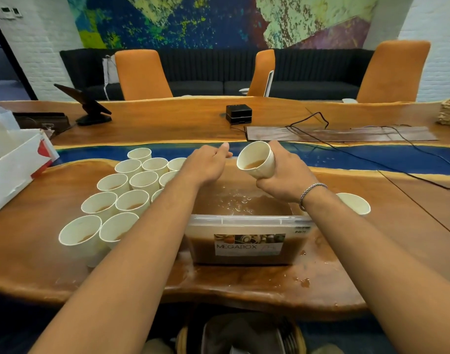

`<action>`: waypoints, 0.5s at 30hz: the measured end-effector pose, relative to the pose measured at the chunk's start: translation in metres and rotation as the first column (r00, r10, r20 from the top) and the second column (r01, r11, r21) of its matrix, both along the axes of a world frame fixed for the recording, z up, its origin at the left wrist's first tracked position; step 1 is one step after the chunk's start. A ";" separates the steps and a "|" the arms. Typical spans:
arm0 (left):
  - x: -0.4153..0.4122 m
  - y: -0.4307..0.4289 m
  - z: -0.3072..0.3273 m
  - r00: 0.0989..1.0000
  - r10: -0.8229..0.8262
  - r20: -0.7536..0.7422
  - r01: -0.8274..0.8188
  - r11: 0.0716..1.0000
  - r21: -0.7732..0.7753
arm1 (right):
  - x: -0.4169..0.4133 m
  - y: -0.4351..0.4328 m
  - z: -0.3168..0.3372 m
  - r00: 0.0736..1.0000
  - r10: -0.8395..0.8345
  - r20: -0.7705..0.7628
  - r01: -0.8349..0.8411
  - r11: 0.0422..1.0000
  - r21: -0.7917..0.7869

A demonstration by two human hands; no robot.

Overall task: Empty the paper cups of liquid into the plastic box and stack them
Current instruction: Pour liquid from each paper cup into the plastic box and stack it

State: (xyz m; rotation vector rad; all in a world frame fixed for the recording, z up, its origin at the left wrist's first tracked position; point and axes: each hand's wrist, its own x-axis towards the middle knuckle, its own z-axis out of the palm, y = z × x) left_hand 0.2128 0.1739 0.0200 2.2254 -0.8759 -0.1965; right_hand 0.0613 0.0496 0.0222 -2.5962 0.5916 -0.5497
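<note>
Cups crowd left of the box, right grip curled round a tilted cup, left grip loose, empty.

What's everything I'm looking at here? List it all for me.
plastic box: one, clear, brown liquid inside, centre
paper cups: about twelve, white, clustered left of the plastic box
held cup: one, white, tilted above the plastic box
lone cup: one, white, right of the plastic box
table: one, wood with blue strip, underneath
chairs: three, orange, beyond the table
left hand: bare, above the plastic box
right hand: grips the held cup
</note>
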 end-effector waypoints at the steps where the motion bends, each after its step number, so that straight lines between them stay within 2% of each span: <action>1: 0.000 0.000 0.000 1.000 -0.004 0.001 0.004 1.000 -0.002 | 0.000 0.000 0.000 1.000 -0.001 -0.007 0.001 1.000 -0.006; 15: -0.002 0.000 -0.001 1.000 0.005 -0.004 -0.005 1.000 0.000 | 0.000 0.001 -0.001 0.998 -0.016 -0.056 0.011 0.997 -0.082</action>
